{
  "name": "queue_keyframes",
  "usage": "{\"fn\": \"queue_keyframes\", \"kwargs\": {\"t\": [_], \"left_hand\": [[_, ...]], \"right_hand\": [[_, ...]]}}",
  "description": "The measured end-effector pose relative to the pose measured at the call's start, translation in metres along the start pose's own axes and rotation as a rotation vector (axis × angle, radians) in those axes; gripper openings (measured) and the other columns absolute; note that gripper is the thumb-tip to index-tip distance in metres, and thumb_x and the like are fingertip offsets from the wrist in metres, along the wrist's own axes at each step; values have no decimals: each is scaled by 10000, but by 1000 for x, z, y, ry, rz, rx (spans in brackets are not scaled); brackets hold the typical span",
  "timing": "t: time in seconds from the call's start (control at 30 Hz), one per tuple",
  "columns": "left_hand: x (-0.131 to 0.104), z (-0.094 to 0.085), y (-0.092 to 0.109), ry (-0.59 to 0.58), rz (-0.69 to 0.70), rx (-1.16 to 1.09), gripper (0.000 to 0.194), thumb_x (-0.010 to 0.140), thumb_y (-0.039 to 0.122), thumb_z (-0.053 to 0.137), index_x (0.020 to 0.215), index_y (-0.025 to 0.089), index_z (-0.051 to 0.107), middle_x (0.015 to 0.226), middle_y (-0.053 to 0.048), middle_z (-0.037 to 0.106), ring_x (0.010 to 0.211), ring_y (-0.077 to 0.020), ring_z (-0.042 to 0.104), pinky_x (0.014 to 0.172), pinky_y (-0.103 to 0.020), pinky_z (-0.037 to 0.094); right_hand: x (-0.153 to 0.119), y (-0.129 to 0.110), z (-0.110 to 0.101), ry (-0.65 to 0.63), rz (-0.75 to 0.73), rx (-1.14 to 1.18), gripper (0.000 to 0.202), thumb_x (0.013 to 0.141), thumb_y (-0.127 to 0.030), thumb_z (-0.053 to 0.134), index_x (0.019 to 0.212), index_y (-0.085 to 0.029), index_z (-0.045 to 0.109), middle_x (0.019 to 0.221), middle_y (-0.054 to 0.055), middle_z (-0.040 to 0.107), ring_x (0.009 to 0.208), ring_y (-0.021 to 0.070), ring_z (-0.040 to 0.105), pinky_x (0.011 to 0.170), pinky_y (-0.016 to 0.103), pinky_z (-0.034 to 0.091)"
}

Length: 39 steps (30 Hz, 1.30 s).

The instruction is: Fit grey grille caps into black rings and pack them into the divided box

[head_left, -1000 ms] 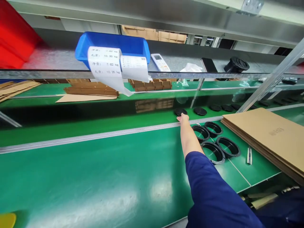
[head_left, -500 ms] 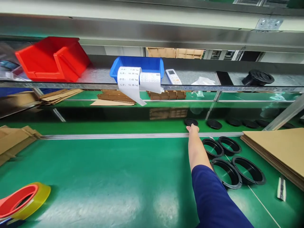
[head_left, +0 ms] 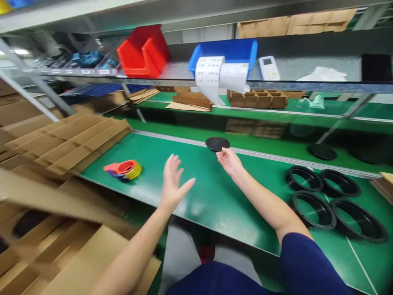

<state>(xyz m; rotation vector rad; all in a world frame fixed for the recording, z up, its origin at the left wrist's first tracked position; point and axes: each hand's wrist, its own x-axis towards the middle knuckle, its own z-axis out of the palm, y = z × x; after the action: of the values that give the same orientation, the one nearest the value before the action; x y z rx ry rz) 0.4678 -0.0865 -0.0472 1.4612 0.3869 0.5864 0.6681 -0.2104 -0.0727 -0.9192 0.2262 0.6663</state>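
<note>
Between the thumb and fingers of my right hand (head_left: 229, 162) is the near edge of a round black disc (head_left: 217, 143), held flat just above the green table (head_left: 202, 205). My left hand (head_left: 174, 180) is in the air over the table's front part, fingers spread and nothing in it. Several black rings (head_left: 315, 208) stand on the table to the right of my right forearm. Farther back, beyond the metal strip, another black disc (head_left: 321, 151) lies on the green surface.
Cardboard dividers (head_left: 76, 141) stand left, with a partitioned carton (head_left: 58, 246) at lower left. A tape dispenser (head_left: 125, 169) lies on the table. Above, a shelf carries a red bin (head_left: 143, 52), a blue bin (head_left: 227, 49) with label rolls, a white remote (head_left: 269, 68) and a black phone (head_left: 376, 68).
My right hand has lifted the black disc off the back surface and brought it nearer and to the left. My left hand has come into view. The view has turned left and down.
</note>
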Motion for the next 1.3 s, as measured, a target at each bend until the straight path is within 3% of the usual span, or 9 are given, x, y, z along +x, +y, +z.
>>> {"fn": "queue_keyframes", "kwargs": {"t": [0.17,0.27,0.33,0.43,0.53,0.77,1.07,1.2,1.3], "left_hand": [[-12,34,-23,-65,-395,-720,1036,700,667,843,1580,429,350,1579,-90,493,1388,-367,540,1071,-564,530],[-19,43,-28,-111,-458,-911,879,777,734,742,1531,374,467,1500,-88,579,1337,-371,586,1066,-608,524],[-25,40,-24,-109,-452,-931,808,827,748,682,1488,306,535,1447,-99,623,1359,-361,569,1104,-607,496],[-33,33,-12,-126,-459,-896,777,859,767,626,1430,241,596,1428,-111,637,1409,-354,521,1163,-587,448],[-41,31,-1,-192,-517,-878,790,875,832,514,1458,301,572,1505,-85,583,1437,-376,488,1157,-647,426],[-46,37,5,-234,-550,-765,896,846,896,448,1541,331,479,1528,-109,551,1420,-423,494,1108,-698,446],[-39,43,4,-257,-602,-797,932,834,919,410,1553,327,458,1438,-133,610,1385,-435,522,1064,-719,469],[-35,43,2,-217,-617,-776,923,843,918,395,1521,301,502,1374,-143,653,1370,-438,537,1046,-725,477],[-30,42,-1,-99,-633,-725,837,889,879,381,1381,251,632,1379,-109,668,1427,-377,500,1116,-598,492]], "right_hand": [[-115,63,-20,-473,266,-113,308,856,-376,821,985,-186,616,856,31,750,698,116,711,547,158,579],[-144,61,-35,-721,384,-448,468,821,-587,814,888,-152,655,873,75,746,720,142,702,531,192,569],[-148,43,-38,-842,245,-725,518,894,-655,704,803,-147,661,838,94,734,687,152,673,531,229,556],[-137,12,-36,-716,-432,-1027,483,1012,-616,541,972,-187,759,1050,120,723,948,216,665,815,374,598],[-117,3,-35,-558,-923,-1264,477,1053,-582,455,1219,-272,777,1372,124,599,1297,301,484,1153,553,399],[-92,23,-42,-677,-839,-1380,645,1074,-644,268,1194,-293,796,1449,96,534,1361,307,373,1203,564,310],[-102,-4,-38,-599,-773,-1193,729,1069,-685,202,1241,-260,768,1398,105,578,1342,266,476,1201,507,338],[-100,-3,-40,-559,-802,-1221,734,1080,-654,138,1354,-279,707,1431,103,568,1362,261,467,1200,509,355],[-102,10,-39,-668,-930,-1387,695,1048,-711,278,1389,-256,678,1516,119,527,1443,311,389,1239,569,288]]}}
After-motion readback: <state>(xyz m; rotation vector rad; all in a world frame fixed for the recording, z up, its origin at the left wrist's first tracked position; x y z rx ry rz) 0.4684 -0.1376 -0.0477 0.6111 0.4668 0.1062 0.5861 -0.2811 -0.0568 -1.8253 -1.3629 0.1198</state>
